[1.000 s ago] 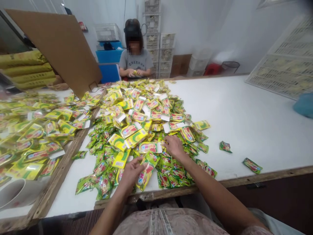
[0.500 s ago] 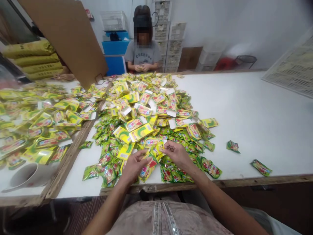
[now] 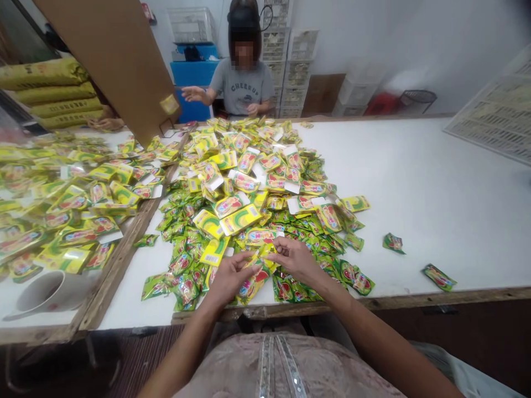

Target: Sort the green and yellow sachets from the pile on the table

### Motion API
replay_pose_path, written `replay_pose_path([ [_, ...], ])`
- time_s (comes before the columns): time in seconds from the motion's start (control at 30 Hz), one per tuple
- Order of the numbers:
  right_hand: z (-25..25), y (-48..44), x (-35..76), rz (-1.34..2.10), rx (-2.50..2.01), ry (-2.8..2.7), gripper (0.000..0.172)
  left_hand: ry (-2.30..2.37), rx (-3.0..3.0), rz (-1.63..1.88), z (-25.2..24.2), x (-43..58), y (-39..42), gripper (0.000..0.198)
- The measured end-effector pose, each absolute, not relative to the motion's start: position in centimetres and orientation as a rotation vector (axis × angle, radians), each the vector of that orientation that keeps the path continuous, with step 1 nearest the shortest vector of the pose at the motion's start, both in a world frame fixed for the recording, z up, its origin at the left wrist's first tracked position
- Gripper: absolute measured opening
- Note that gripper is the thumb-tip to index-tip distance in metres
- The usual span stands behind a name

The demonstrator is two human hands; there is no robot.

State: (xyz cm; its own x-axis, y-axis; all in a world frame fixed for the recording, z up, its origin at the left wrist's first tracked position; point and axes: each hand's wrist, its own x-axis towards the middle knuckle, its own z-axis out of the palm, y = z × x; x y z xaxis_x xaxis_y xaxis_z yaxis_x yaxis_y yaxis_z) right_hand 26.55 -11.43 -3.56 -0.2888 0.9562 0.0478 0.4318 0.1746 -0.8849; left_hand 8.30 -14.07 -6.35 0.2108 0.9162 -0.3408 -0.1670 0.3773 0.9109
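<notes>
A big heap of green and yellow snack packets [image 3: 249, 182] covers the white table [image 3: 435, 210] in front of me. Near the front edge my left hand [image 3: 228, 279] grips a yellow-green packet [image 3: 253, 284] from below. My right hand [image 3: 292, 257] pinches the top of that same packet, fingers pressed together. Small green sachets [image 3: 298, 287] lie under and around both hands.
A person in a grey shirt [image 3: 243, 85] sits across the table with one arm out to the side. More packets fill a tray [image 3: 62, 199] on the left, beside a white cup [image 3: 45, 290]. Two loose sachets [image 3: 438, 276] lie to the right. A cardboard sheet [image 3: 120, 61] leans at back left.
My right hand left the pile and came to meet my left hand on the packet. The person opposite has stretched one arm out sideways.
</notes>
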Motion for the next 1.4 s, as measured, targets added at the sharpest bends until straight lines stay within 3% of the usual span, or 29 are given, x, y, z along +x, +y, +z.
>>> replay_pose_path([
  [0.17, -3.3, -11.3, 26.1, 0.972, -1.292, -1.967, 0.036, 1.071, 0.848, 0.921, -6.2, 8.4, -14.1, 0.047],
  [0.33, -3.4, -11.6, 25.5, 0.91, -1.313, -1.763, 0.02, 1.063, 0.81, 0.964, -6.1, 8.3, -13.9, 0.047],
  [0.7, -3.6, -12.0, 26.5, 1.3, -1.314, -1.786, 0.024, 1.012, 0.823, 0.888, -5.9, 7.6, -14.6, 0.04],
  [0.9, -3.2, -12.6, 25.5, 1.198, -1.308, -1.916, 0.012, 1.002, 0.828, 0.886, -5.4, 7.9, -14.4, 0.046],
  [1.17, -2.3, -13.3, 25.0, 1.024, -1.29, -1.878, 0.019, 0.993, 0.836, 0.975, -6.2, 8.1, -14.2, 0.044],
  [1.4, -3.1, -13.6, 23.8, 1.216, -1.27, -1.949, 0.015, 1.017, 0.904, 0.913, -6.1, 7.9, -14.4, 0.045],
])
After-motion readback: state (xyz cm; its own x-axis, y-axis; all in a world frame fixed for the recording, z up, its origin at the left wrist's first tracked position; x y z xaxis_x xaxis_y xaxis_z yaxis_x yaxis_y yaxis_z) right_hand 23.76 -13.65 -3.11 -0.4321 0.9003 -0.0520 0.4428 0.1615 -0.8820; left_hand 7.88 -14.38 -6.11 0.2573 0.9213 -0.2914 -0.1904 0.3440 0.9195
